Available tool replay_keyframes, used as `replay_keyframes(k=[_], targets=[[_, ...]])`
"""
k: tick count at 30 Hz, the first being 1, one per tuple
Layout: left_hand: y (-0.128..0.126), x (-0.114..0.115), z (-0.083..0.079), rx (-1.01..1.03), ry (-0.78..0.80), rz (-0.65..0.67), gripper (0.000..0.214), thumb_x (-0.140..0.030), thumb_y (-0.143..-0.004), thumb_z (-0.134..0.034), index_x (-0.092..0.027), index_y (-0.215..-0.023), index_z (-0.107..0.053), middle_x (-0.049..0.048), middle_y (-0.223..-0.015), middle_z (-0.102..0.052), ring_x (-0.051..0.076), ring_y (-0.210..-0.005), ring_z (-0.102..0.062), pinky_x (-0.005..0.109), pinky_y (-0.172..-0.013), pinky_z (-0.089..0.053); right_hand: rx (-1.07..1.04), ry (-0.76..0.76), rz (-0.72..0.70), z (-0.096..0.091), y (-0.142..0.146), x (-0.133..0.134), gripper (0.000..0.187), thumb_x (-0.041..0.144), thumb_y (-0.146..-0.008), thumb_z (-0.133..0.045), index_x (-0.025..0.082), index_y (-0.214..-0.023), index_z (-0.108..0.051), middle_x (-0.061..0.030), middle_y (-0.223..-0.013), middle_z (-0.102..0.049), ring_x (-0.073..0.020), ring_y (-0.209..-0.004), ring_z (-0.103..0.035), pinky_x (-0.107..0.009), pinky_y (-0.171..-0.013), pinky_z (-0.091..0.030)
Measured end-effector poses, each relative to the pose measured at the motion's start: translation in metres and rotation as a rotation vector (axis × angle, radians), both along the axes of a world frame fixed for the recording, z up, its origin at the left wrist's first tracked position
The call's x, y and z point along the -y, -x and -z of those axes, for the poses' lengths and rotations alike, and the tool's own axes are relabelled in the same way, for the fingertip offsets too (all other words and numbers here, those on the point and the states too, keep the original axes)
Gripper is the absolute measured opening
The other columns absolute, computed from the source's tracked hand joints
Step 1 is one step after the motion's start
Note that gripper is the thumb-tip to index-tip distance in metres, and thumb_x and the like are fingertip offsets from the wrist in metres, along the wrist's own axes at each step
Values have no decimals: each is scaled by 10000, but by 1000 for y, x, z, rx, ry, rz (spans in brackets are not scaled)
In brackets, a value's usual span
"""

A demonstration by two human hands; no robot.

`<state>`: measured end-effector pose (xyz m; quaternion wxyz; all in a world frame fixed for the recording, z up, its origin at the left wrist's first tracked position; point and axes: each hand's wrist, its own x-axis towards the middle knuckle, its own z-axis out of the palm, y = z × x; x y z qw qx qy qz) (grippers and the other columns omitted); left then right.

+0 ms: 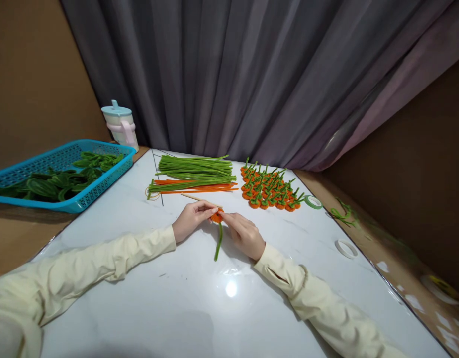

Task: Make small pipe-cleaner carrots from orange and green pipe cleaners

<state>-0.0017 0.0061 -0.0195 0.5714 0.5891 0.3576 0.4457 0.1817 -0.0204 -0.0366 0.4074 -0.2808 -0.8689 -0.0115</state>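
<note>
Between left hand (191, 220) and right hand (246, 235), seemingly pinched by both hands, an orange piece (217, 216), green stem (219, 243) protruding.

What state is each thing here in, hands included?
Orange piece: held, partly covered
Green stem: slightly bent
Left hand: pinching the orange piece
Right hand: touching the orange piece
Basket: holding green leaf shapes
Cup: upright, lidded
Green strips: piled flat
Orange strips: lying flat
Orange clusters: grouped together
White roll: lying flat
Green roll: lying flat
Curtain: hanging in folds
</note>
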Motion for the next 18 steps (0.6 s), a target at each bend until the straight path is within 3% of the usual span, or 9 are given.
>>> replay_keyframes(k=[6, 18], targets=[[-1, -1, -2, 27, 46, -44, 247, -359, -679, -686, -133, -770, -645, 16, -705, -644, 119, -610, -550, 257, -638, -449, -42, 65, 120, -6, 5, 3, 177, 209, -844, -507, 177, -1016, -484, -83, -842, -615, -187, -746, -596, -308, -651, -515], [-2, 0, -2, 16, 20, -72, 272, -399, -662, -692, -144, -718, -615, 20, -725, -655, 136, -662, -576, 270, -672, -463, 1, 56, 139, 1, 4, -2, 117, 191, -893, -438, 182, -1001, -481, -64, -816, -626, -157, -668, -588, -273, -600, -495]])
